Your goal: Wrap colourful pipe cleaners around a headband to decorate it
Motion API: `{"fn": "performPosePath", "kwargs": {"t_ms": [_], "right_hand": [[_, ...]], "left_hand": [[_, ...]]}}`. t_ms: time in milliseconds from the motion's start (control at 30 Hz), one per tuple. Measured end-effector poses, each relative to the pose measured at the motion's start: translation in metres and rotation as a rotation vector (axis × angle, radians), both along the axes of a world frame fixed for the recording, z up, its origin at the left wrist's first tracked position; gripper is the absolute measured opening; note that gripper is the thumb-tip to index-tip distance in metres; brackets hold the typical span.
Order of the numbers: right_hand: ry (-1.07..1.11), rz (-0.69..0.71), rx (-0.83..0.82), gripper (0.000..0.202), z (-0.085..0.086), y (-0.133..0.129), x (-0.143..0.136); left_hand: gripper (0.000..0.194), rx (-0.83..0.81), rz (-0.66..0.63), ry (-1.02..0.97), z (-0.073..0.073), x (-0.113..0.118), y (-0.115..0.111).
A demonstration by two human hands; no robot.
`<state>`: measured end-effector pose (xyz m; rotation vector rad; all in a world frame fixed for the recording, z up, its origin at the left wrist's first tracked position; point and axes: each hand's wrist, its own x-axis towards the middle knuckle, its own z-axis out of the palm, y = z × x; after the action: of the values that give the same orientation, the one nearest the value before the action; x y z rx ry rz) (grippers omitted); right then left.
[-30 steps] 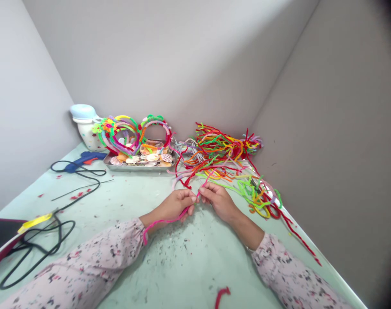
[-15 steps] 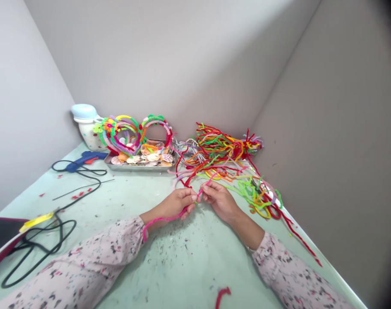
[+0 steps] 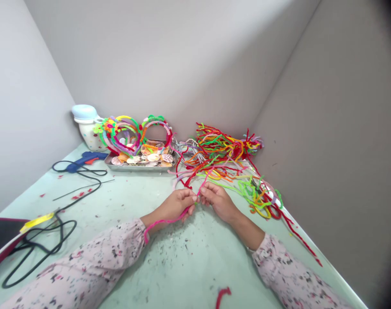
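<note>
A pink pipe cleaner (image 3: 163, 221) runs through both hands above the middle of the table. My left hand (image 3: 177, 205) is closed on it, thumb against the fingers, and one long end trails back over the wrist to the sleeve. Close beside it, my right hand (image 3: 217, 199) pinches the same pipe cleaner near its other part, whose short end points up and away. A small bit of green shows at the left fingertips; what it belongs to is hidden by the fingers.
A metal tray (image 3: 140, 168) of seashells holds colourful headbands (image 3: 121, 133). Left of it lie a blue glue gun (image 3: 82, 161) with a black cord (image 3: 58, 210) and a white jar (image 3: 90, 133). Pipe cleaners (image 3: 224, 146) pile at back right. A red piece (image 3: 222, 295) lies in front.
My right hand has shifted slightly left, closer to the left hand. The pipe cleaner's upper end has swung left and stands steeper. My left hand stays nearly still.
</note>
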<state>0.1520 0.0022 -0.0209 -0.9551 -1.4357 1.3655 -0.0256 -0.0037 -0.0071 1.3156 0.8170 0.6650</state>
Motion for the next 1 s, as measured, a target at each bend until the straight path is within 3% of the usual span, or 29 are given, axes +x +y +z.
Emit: {"fn": "performPosePath", "kwargs": {"t_ms": [433, 1000], "right_hand": [[-0.065, -0.032, 0.013, 0.027, 0.0045, -0.0022, -0.0014], [0.106, -0.049, -0.071, 0.020, 0.0001, 0.0011, -0.0009]], "left_hand": [[0.026, 0.051, -0.033, 0.048, -0.0003, -0.0024, -0.0004], [0.029, -0.021, -0.083, -0.055, 0.0026, -0.0054, 0.0028]]}}
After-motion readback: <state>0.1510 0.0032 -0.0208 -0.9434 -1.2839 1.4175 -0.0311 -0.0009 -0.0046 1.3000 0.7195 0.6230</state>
